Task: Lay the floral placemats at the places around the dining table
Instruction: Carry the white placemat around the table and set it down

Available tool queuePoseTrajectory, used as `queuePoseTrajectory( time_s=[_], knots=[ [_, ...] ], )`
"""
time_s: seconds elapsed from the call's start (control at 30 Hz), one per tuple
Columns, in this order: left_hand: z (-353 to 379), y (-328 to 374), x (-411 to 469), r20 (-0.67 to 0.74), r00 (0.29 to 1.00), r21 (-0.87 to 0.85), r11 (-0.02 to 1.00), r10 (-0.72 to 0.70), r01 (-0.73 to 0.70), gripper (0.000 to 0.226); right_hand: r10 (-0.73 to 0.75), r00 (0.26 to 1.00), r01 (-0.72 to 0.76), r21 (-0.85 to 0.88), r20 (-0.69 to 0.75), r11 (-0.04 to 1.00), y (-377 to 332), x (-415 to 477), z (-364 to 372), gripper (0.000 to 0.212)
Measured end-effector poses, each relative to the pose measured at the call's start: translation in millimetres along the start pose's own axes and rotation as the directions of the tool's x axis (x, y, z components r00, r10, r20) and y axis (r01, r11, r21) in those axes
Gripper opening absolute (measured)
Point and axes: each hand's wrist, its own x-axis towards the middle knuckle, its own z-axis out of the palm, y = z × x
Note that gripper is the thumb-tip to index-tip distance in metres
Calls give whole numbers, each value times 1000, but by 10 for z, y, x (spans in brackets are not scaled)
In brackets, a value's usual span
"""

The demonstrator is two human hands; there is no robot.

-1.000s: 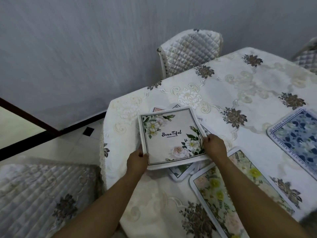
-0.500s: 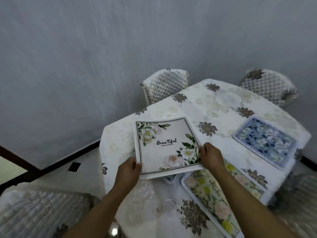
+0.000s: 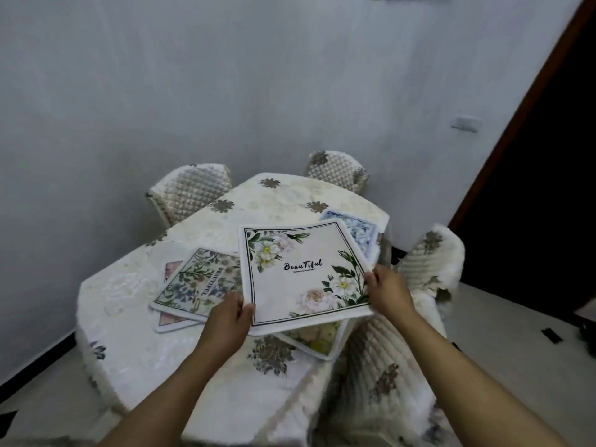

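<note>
**A:** Where is the placemat and how is it held?

**B:** A white "Beautiful" placemat (image 3: 303, 272) is lifted above the dining table (image 3: 129, 350), nearly flat, its width running left to right. The left hand (image 3: 227, 321) pinches the near-left corner, fingers closed on the edge; the right hand (image 3: 388, 290) is clamped on the near-right edge. Both are equally near.

**B:** What lies around it?

**A:** A stack of placemats (image 3: 196, 285) lies just left of it. A yellow-flowered placemat (image 3: 317, 341) lies under its near edge, a blue placemat (image 3: 362, 232) beyond its far-right corner. Bare tablecloth lies toward the far chairs (image 3: 190, 191), likely the open place.
</note>
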Motion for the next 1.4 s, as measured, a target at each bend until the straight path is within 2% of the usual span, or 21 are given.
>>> queuePoseTrajectory(
  time_s=[0.2,0.43,0.6,0.73,0.93,1.17,1.4],
  knots=[
    [757,921,-6,98,987,-6,992,127,-127,36,124,991,-121,54,-53,991,1066,-240,-887,22],
    [2206,2311,3,158,959,-37,972,237,-234,27,330,940,-321,112,-85,941,2789,-312,-2010,37],
    [3153,3138,39,202,934,-62,956,295,-288,34,391,915,-381,108,-102,918,3812,-199,-2694,36],
    [3607,3535,213,238,924,-64,954,300,-294,33,413,905,-401,124,-97,908,4366,46,-2917,36],
    [4319,4070,882,295,912,-114,959,283,-261,31,431,896,-413,155,-108,898,5107,842,-2992,33],
    [5223,4709,2088,291,894,-135,940,340,-314,37,439,890,-434,69,-126,898,5795,2115,-3207,34],
    [5970,5300,3173,280,918,-71,960,280,-272,33,401,910,-395,70,-106,916,6464,3484,-3344,32]
  ],
)
